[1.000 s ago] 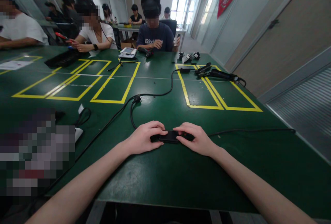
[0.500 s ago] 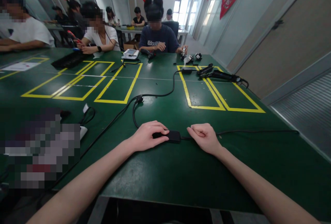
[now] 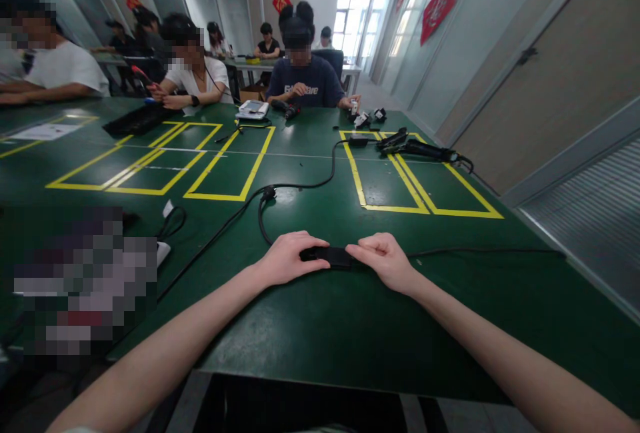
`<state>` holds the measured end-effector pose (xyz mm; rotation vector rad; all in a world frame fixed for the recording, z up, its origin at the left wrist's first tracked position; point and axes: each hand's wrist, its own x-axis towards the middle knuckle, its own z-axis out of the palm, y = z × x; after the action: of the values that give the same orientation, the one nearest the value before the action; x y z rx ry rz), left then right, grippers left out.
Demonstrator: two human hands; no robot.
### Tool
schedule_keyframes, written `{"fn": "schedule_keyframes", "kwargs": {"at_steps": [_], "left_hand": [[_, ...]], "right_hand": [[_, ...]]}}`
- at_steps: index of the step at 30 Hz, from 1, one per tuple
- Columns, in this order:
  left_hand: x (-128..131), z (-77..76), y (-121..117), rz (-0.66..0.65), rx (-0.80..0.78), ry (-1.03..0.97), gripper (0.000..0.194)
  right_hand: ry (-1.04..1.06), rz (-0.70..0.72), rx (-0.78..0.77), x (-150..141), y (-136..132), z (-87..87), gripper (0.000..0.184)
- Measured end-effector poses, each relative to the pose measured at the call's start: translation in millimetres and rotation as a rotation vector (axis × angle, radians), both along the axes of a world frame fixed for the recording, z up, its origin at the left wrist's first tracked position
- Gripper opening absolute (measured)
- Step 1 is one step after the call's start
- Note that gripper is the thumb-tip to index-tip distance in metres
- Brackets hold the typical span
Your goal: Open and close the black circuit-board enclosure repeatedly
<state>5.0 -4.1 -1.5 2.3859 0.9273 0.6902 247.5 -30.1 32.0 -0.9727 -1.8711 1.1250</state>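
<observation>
A small black power adapter [image 3: 327,256] lies on the green table [image 3: 350,326] near its front edge. My left hand [image 3: 291,256] rests over the adapter's left end, fingers curled on it. My right hand [image 3: 385,261] is closed at the adapter's right end, pinching where the thin black cable [image 3: 480,252] leaves it to the right. A thicker black cord [image 3: 295,186] loops from the left end away across the table.
Yellow tape rectangles [image 3: 400,180] mark the table further back. Black cables and devices [image 3: 415,146] lie at the back right. A white charger with a cable loop [image 3: 167,233] sits to my left. Several people [image 3: 300,73] sit along the far side.
My right hand had drawn away from the adapter to the right and has now come back to its right end. My left hand stayed on the adapter.
</observation>
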Motion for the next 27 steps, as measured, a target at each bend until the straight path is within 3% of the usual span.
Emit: {"fn": "schedule_keyframes", "kwargs": {"at_steps": [5, 8, 13, 16, 27], "left_hand": [[0.7, 0.4, 1.8, 0.007, -0.015, 0.007, 0.039], [2.0, 1.8, 1.5, -0.002, -0.024, 0.007, 0.038], [4.1, 1.6, 0.7, -0.012, -0.016, 0.019, 0.033], [4.7, -0.2, 0.8, -0.034, -0.003, 0.023, 0.028], [4.6, -0.9, -1.4, -0.046, 0.007, 0.006, 0.018]], "right_hand": [[0.145, -0.013, 0.068, 0.4, 8.2, 40.4, 0.075], [0.226, 0.025, 0.048, -5.9, 12.5, 47.8, 0.076], [0.051, 0.325, -0.141, -34.7, 18.8, 16.5, 0.072], [0.003, 0.366, -0.202, -45.9, 19.9, -1.0, 0.066], [-0.029, 0.368, -0.193, -46.2, 17.3, -5.0, 0.062]]}}
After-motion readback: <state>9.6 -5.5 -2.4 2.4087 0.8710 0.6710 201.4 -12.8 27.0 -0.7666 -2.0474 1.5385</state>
